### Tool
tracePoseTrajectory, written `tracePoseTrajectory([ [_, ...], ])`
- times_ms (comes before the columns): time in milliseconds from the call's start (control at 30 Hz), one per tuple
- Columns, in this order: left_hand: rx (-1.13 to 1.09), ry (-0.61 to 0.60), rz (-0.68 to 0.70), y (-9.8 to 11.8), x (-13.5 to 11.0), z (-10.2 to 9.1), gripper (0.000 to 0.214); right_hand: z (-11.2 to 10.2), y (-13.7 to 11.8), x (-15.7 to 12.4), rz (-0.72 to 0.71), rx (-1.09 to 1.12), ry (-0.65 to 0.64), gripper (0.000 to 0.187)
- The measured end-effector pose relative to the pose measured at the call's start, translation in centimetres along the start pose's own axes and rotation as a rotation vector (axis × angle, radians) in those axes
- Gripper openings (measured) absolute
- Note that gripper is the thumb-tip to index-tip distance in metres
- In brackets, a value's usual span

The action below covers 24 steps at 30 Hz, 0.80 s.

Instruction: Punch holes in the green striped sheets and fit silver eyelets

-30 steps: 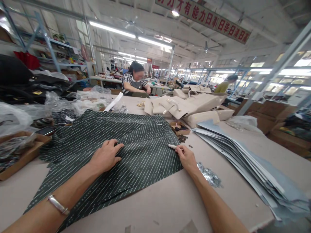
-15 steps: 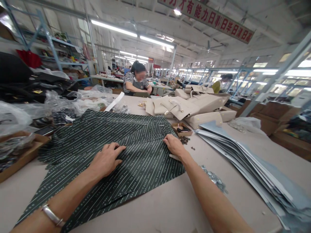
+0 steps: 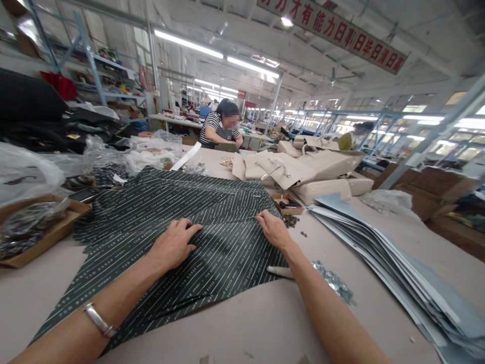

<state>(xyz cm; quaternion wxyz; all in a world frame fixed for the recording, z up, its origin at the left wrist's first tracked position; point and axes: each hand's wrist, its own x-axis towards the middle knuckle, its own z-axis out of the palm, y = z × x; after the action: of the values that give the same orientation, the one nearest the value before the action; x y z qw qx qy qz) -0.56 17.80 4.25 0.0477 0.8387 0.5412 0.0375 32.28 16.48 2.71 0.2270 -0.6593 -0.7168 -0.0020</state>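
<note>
Dark green lining fabric (image 3: 231,258), printed with white stripes and lettering, lies spread over the table in overlapping layers. My left hand (image 3: 176,242) rests on it with the fingers spread apart. My right hand (image 3: 272,230) has thumb and forefinger pinched on a fabric edge near the right side. Below my right wrist, a pale beige narrow piece (image 3: 279,272) lies partly on the fabric, its other end hidden by my forearm. Silver metal discs (image 3: 333,283) are heaped just right of that forearm.
Beige bags (image 3: 314,167) are piled at the back. A stack of grey-blue sheets (image 3: 382,258) lies to the right. A small box (image 3: 290,205) and dark metal bits (image 3: 291,221) sit beyond my right hand. At left stands a cardboard box (image 3: 71,222); a co-worker (image 3: 222,126) sits opposite.
The whole view has shifted slightly. My right hand has lifted a little away from the beige narrow piece, which now shows more. My left hand stays spread on the fabric.
</note>
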Motion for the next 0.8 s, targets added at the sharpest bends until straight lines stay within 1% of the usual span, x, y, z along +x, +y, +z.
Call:
tracePoseTrajectory([
  [133, -0.001, 0.012, 0.008, 0.0, 0.0, 0.1, 0.055, 1.3, -0.8, 0.1, 0.046, -0.041, 0.005, 0.014],
  [267, -0.005, 0.037, 0.030, 0.0, -0.2, 0.0, 0.056, 2.5, -1.2, 0.0, 0.116, -0.054, 0.057, 0.019],
  [367, -0.011, 0.058, 0.040, -0.1, -0.2, 0.0, 0.057, 2.7, -1.4, -0.6, 0.142, -0.027, 0.094, 0.022],
  [467, -0.020, 0.104, 0.049, -0.1, -0.4, -0.2, 0.059, 2.7, -1.5, -1.3, 0.132, 0.034, 0.130, 0.023],
  [567, -0.039, 0.176, 0.051, 0.2, -0.8, -0.3, 0.053, 2.4, -1.8, -1.7, 0.117, 0.132, 0.190, 0.026],
  [633, -0.063, 0.221, 0.049, 0.4, -1.3, -0.2, 0.044, 1.8, -2.0, -1.7, 0.121, 0.218, 0.251, 0.029],
  [733, -0.114, 0.246, 0.054, 0.3, -2.2, 0.1, 0.024, 0.3, -2.2, -1.7, 0.158, 0.376, 0.351, 0.034],
  [800, -0.166, 0.241, 0.048, -0.3, -2.7, 0.4, 0.013, -1.0, -2.4, -2.2, 0.194, 0.492, 0.382, 0.037],
])
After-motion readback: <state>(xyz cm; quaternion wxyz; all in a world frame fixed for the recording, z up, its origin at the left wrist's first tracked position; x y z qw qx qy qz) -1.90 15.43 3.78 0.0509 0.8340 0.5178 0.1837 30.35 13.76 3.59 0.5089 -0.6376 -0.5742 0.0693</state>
